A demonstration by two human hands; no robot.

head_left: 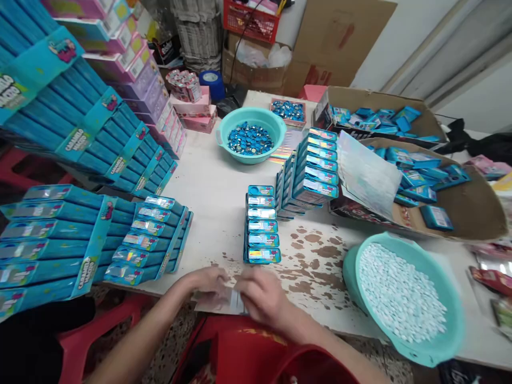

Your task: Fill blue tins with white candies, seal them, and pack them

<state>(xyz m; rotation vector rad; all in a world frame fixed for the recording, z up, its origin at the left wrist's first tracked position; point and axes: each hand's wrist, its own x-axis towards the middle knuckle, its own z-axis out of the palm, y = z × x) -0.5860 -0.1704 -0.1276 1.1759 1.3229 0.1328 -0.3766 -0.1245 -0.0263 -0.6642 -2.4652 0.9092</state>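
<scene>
My left hand and my right hand meet at the near edge of the white table. Between them lies a small clear shiny wrapper, and both hands pinch it, fingers curled; motion blur smears the details. Just beyond my hands stands a row of small blue tins, set on edge one behind another. To my right sits a teal basin of white candies.
Long blue display boxes are stacked at the left, more above them. A teal bowl of blue pieces stands at the back. Another stack of tins and cardboard boxes of loose tins fill the right. A red stool sits under me.
</scene>
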